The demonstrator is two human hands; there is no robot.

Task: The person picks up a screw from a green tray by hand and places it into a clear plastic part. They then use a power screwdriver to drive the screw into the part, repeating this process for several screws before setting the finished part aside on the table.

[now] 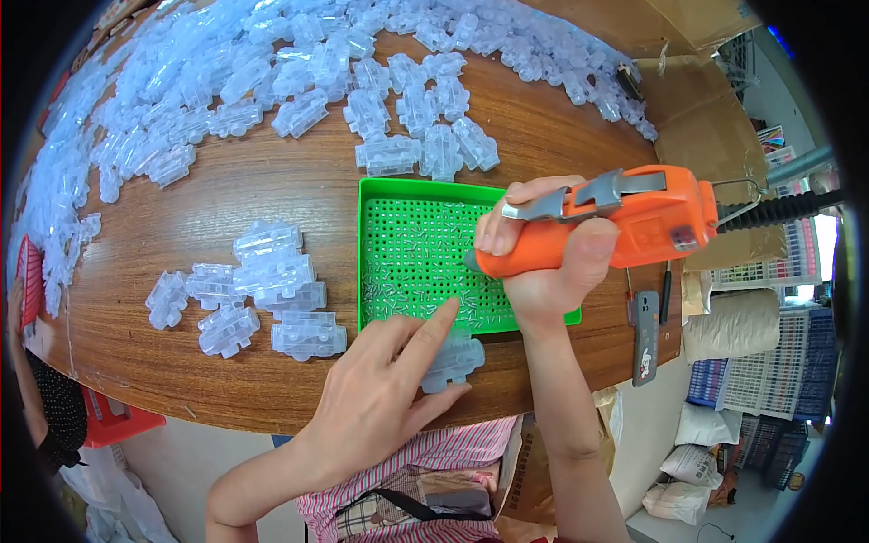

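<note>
"Now, in the head view, how do the hands stand?"

"The right hand is closed around an orange powered driver, its dark nose directed leftward over a green tray. The left hand holds a clear casing between thumb and fingers, at the tray's near edge; its forefinger reaches over the tray."

"And the step itself?"

"It appears to be the taking of one of the small metal pieces, probably screws, onto the driver. Many lie scattered over the perforated floor; whether one sits at the nose cannot be told."

"What makes for good practice here?"

"Choose a piece lying apart from the others, align the nose with its head, and keep the forefinger clear of the bit. Hold the casing steady and level, its openings exposed. Leave slack in the black cable, so that it does not drag the driver off line."

"And the other casings?"

"One group rests on the table, left of the tray, well clear of the driver."
</note>
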